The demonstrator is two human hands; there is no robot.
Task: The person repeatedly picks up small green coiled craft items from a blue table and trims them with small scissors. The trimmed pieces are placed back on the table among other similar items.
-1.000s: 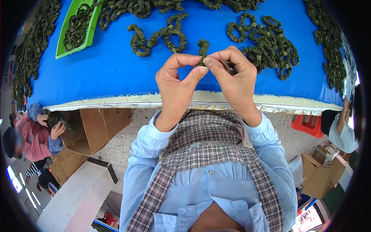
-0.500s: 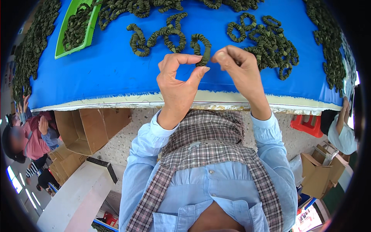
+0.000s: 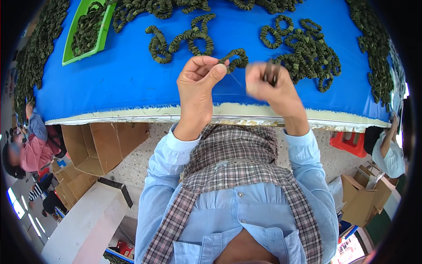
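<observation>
My left hand [image 3: 200, 81] pinches a dark olive-green ruched fabric ring [image 3: 237, 59] between thumb and fingers, just above the blue-covered table. A fine thread runs from near the ring toward my right hand [image 3: 272, 90], which is blurred by motion a little to the right of it. A small dark metal tool [image 3: 270, 75], apparently snips, sits in that hand's curled fingers; I cannot tell whether the thumb and forefinger pinch the thread. More such rings [image 3: 310, 59] lie in a heap right behind my right hand, and a few linked or overlapping ones [image 3: 195, 42] lie beyond my left hand.
A green tray [image 3: 66, 55] of rings stands at the back left of the blue table [image 3: 114, 83]; long piles of rings line both ends. A person in pink [image 3: 35, 154] is at the left, another [image 3: 387, 154] at the right. Cardboard boxes [image 3: 101, 145] and a red stool [image 3: 347, 149] are below.
My left hand has moved slightly up and left, tilting the ring over to the right. My right hand has pulled away from it to the right and lower, turning.
</observation>
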